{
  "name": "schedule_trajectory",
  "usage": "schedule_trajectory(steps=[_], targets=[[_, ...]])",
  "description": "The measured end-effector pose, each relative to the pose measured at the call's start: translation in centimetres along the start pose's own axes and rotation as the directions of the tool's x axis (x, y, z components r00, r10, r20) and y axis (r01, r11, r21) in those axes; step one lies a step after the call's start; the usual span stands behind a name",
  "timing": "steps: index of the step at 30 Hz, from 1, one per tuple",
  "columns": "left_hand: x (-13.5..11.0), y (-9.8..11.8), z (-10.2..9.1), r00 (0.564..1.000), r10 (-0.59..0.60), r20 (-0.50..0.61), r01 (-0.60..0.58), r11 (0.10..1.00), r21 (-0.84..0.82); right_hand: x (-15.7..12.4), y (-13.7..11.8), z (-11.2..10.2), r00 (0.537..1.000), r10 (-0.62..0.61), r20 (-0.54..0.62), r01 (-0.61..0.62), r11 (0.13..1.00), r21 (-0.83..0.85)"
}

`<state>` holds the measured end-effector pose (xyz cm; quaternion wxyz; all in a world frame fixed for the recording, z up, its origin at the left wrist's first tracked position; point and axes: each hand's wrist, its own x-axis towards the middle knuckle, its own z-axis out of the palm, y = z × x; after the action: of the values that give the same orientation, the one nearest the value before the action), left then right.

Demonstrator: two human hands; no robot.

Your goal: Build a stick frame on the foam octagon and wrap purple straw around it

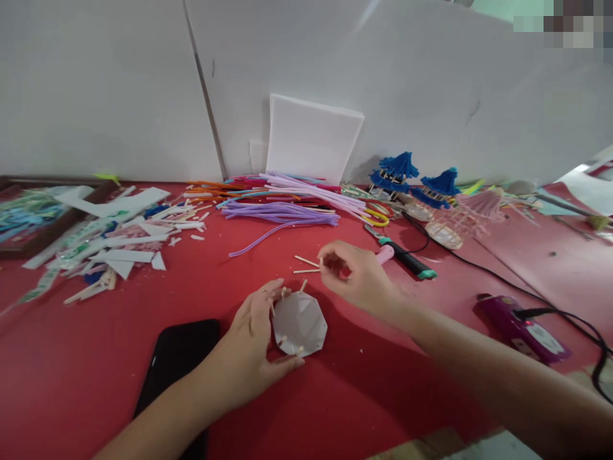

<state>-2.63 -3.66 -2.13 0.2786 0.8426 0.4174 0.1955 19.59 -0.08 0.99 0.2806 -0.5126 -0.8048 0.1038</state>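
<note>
We hold the white octagonal plate (299, 322) in our left hand (256, 322) below the frame's centre, our right hand (357, 275) pinched narrow at two thin sticks (306, 271) mid-frame, its grip unclear

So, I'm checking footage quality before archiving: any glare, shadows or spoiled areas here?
Head view: pale glare streaks the grey wall near its top; a soft shadow lies on the red tabletop below the right forearm; light and shade mottle the white octagonal piece; the top right corner is pixelated.
</note>
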Motion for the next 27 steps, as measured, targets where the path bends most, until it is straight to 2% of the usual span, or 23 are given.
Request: schedule_trajectory(steps=[2, 3, 5, 8, 16, 20, 27], targets=[[0.0, -0.1, 0.0, 1.0, -0.009, 0.006, 0.009, 1.0, 0.002, -1.6, -0.1, 0.8, 0.988, 0.057, -0.141, -0.01, 0.948, 0.318], [0.0, -0.1, 0.0, 1.0, -0.01, 0.008, 0.01, 1.0, -0.002, -2.3, -0.1, 1.3, 0.981, 0.075, -0.18, 0.007, 0.909, 0.417], [0.0, -0.2, 0.0, 1.0, -0.007, 0.007, 0.008, 1.0, -0.024, -3.5, 0.1, 2.2, 0.968, 0.089, -0.236, 0.038, 0.875, 0.483], [0.0, -0.2, 0.0, 1.0, -0.004, 0.007, 0.004, 0.999, -0.033, -4.2, 0.6, 2.7, 0.963, 0.079, -0.256, 0.055, 0.879, 0.475], [-0.1, -0.2, 0.1, 1.0, 0.011, 0.005, -0.011, 1.0, -0.018, -3.9, 0.7, 2.6, 0.979, 0.071, -0.191, 0.021, 0.896, 0.443], [0.0, -0.2, 0.0, 0.999, -0.003, 0.038, 0.002, 1.0, 0.017, -3.9, 0.7, 2.6, 0.981, 0.03, -0.192, 0.045, 0.925, 0.377], [-0.1, -0.2, 0.1, 0.999, -0.022, 0.027, 0.022, 1.0, 0.015, -3.7, 0.7, 2.5, 0.98, -0.017, -0.201, 0.082, 0.943, 0.324]])
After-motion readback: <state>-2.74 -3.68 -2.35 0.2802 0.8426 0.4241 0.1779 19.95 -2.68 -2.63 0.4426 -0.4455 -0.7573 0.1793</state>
